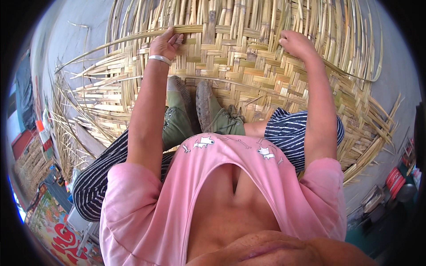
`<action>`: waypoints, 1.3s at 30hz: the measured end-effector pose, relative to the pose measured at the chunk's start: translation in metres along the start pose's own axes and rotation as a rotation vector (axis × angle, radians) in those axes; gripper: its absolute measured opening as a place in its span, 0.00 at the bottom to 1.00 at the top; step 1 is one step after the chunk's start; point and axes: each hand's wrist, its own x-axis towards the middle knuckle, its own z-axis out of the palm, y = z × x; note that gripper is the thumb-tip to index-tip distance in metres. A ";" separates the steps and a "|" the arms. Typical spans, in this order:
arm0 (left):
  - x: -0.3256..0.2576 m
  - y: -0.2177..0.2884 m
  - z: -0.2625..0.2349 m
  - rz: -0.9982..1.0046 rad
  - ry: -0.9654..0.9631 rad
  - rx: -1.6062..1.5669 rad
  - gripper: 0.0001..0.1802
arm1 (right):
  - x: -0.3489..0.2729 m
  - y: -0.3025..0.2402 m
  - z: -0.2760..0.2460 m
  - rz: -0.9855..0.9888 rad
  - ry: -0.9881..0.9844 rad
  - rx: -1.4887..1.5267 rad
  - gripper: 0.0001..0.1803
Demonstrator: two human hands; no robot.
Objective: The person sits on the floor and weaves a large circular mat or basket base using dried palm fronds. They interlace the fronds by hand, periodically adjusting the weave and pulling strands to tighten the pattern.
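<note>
A large mat [235, 66] of flat, split cane strips spreads under and in front of me, its middle woven and its ends loose. Across it, from the far left, runs a long cane strip [113, 43]. My left hand [165, 45], a pale band on its wrist, pinches this strip with bent fingers. To the right, my right hand [296, 43] is closed low over the weave, its fingertips partly hidden. A strip [350, 74] comes out past my right wrist and curves toward the right edge; the hand appears to grip it.
My green shoes [179, 113] rest on the near part of the mat, between my arms. Loose strip ends [66, 115] fan out at the left over the grey floor [80, 44]. A red object [395, 181] and other clutter stand at the lower right.
</note>
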 end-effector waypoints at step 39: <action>-0.011 0.038 0.055 0.776 -0.401 2.041 0.25 | -0.026 0.126 0.000 -0.052 0.218 0.140 0.18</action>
